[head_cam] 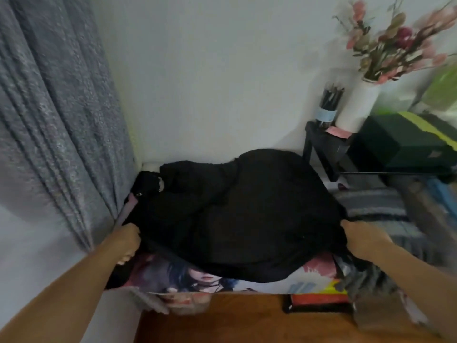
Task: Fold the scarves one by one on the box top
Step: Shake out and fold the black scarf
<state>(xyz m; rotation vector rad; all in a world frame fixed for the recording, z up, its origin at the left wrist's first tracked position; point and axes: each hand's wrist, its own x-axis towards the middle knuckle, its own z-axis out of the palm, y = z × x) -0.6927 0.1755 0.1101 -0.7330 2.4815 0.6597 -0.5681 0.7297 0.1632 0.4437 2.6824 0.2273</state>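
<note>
A large black scarf [237, 214] billows over the box top [247, 284], whose printed surface shows a face and bright colour patches along its near edge. My left hand [125, 241] grips the scarf's near left edge with curled fingers. My right hand [361, 237] grips the near right edge. The cloth puffs up between the two hands and hides most of the box top. More dark cloth with a small ring lies bunched at the far left [158, 184].
A grey curtain [54, 120] hangs at the left. At the right stand a white vase of pink flowers [358, 105], a cup of pencils [327, 107] on a small black table [321, 144], and a dark green box [400, 144]. Striped grey fabric [376, 209] lies right of the box; wooden floor [247, 320] is in front.
</note>
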